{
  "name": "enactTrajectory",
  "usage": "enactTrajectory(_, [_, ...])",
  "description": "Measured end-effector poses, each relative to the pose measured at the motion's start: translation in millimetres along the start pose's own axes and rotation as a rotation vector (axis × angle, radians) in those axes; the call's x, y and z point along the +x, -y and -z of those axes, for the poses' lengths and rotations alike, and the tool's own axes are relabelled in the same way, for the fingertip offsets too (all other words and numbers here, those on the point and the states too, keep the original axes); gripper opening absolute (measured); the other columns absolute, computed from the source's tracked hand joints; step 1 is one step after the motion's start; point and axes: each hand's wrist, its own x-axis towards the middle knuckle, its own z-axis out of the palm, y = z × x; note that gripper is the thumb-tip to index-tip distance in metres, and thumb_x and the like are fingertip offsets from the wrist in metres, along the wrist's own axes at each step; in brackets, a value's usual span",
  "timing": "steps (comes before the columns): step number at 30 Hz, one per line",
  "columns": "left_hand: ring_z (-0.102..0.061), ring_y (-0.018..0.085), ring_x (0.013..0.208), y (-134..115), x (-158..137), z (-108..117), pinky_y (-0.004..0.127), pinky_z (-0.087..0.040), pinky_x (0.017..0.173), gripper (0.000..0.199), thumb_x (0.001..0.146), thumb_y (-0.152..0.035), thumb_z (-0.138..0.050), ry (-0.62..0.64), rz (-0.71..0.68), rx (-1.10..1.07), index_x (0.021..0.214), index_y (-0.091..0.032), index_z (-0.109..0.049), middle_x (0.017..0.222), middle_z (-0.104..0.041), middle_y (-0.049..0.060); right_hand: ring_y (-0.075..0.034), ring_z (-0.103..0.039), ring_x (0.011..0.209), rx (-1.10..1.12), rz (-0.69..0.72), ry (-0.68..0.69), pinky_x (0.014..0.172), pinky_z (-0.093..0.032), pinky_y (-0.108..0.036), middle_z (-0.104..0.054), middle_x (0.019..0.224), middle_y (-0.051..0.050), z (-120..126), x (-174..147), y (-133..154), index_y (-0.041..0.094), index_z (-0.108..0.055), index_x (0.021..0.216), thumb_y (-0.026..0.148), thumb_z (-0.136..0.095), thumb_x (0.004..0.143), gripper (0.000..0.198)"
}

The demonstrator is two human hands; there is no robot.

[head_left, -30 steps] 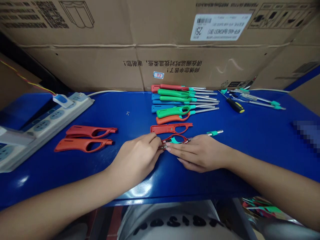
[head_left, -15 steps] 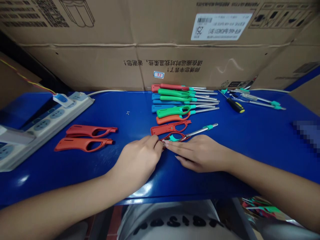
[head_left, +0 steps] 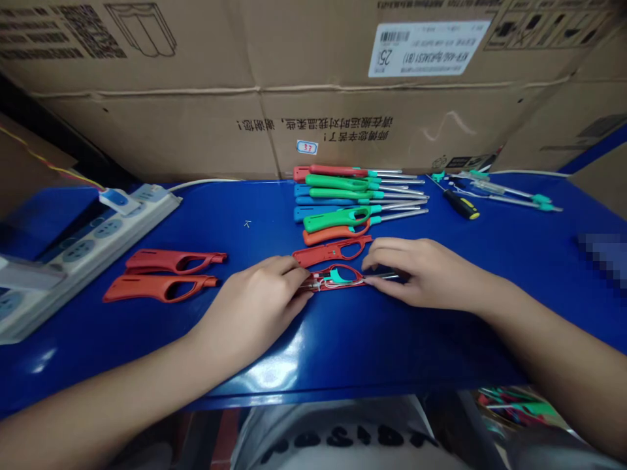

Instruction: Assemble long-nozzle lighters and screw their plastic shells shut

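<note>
An opened red gas lighter (head_left: 336, 284) lies in front of me, its half-shell holding a green trigger (head_left: 343, 275), thin white wires and a metal tube (head_left: 389, 275). My left hand (head_left: 264, 290) is closed around its handle end at the left. At the other end, the thumb and fingers of my right hand (head_left: 424, 273) close on the tube near the shell's nose; the tube's tip is hidden by the hand. Just behind lies a loose red half-shell (head_left: 313, 254), inside face up. Two more shell halves, a red one (head_left: 161, 261) and an orange one (head_left: 142, 287), lie at the left.
Several assembled lighters (head_left: 337, 220) in different colours lie in a row at the back, before a cardboard box (head_left: 196, 140). A screwdriver (head_left: 461, 203) and loose tubes with green parts (head_left: 519, 194) are right of them. A power strip (head_left: 112, 228) runs along the left.
My right hand has moved right and back, from the handle end to the metal tube. My left hand has shifted slightly left, uncovering more wires and inner parts.
</note>
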Motion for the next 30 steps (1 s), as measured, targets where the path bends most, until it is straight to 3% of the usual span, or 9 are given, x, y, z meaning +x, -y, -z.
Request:
enactTrajectory(3, [-0.070, 0.027, 0.087, 1.5, -0.8, 2.3, 0.037, -0.057, 0.069, 0.017, 0.091, -0.028, -0.069, -0.033, 0.008, 0.032, 0.104, -0.020, -0.074, 0.097, -0.074, 0.005, -0.014, -0.063, 0.082, 0.079, -0.009, 0.031, 0.067, -0.045, -0.025, -0.067, 0.101, -0.003, -2.2, 1.3, -3.3, 0.021, -0.065, 0.101, 0.029, -0.058, 0.096, 0.012])
enactTrajectory(9, [-0.071, 0.027, 0.090, 2.6, -1.6, 4.7, 0.041, -0.058, 0.075, 0.018, 0.095, -0.027, -0.064, 0.012, -0.023, 0.020, 0.107, -0.025, -0.076, 0.103, -0.078, 0.002, -0.016, -0.064, 0.087, 0.115, -0.022, 0.072, 0.072, -0.046, -0.027, -0.066, 0.102, -0.004, -8.5, 4.1, -4.0, 0.020, -0.065, 0.102, 0.031, -0.057, 0.099, 0.014])
enactTrajectory(15, [-0.071, 0.027, 0.086, -0.1, -3.5, 2.8, 0.041, -0.060, 0.073, 0.017, 0.092, -0.016, -0.065, 0.053, -0.097, 0.074, 0.103, -0.019, -0.078, 0.096, -0.078, 0.005, -0.015, -0.060, 0.083, 0.182, -0.052, 0.073, 0.071, -0.044, -0.026, -0.065, 0.097, -0.004, -8.1, 6.1, -4.3, 0.019, -0.066, 0.099, 0.027, -0.059, 0.097, 0.011])
enactTrajectory(19, [-0.070, 0.028, 0.086, -1.8, -4.4, 1.7, 0.042, -0.060, 0.069, 0.019, 0.094, -0.020, -0.063, -0.013, -0.087, 0.087, 0.107, -0.017, -0.075, 0.100, -0.076, 0.008, -0.012, -0.056, 0.074, 0.220, -0.073, 0.077, 0.065, -0.041, -0.024, -0.065, 0.092, -0.002, -4.2, 6.2, -5.3, 0.019, -0.067, 0.098, 0.024, -0.062, 0.095, 0.008])
enactTrajectory(25, [-0.063, 0.029, 0.111, -2.6, -0.4, -1.1, 0.046, -0.057, 0.092, 0.038, 0.093, -0.027, -0.066, -0.110, -0.144, -0.055, 0.129, -0.015, -0.063, 0.121, -0.070, 0.010, -0.010, -0.049, 0.060, 0.328, -0.237, 0.086, 0.056, -0.037, -0.024, -0.062, 0.072, 0.002, -5.2, 7.1, -9.9, 0.019, -0.071, 0.088, 0.030, -0.067, 0.090, 0.011])
enactTrajectory(30, [-0.064, 0.027, 0.113, -1.9, 1.1, -9.8, 0.046, -0.054, 0.097, 0.029, 0.099, -0.023, -0.055, -0.073, -0.253, -0.111, 0.127, -0.020, -0.065, 0.125, -0.069, 0.008, -0.010, -0.051, 0.063, 0.358, -0.279, 0.117, 0.057, -0.038, -0.024, -0.068, 0.081, 0.000, -6.5, 7.6, -11.8, 0.020, -0.072, 0.089, 0.034, -0.067, 0.090, 0.016])
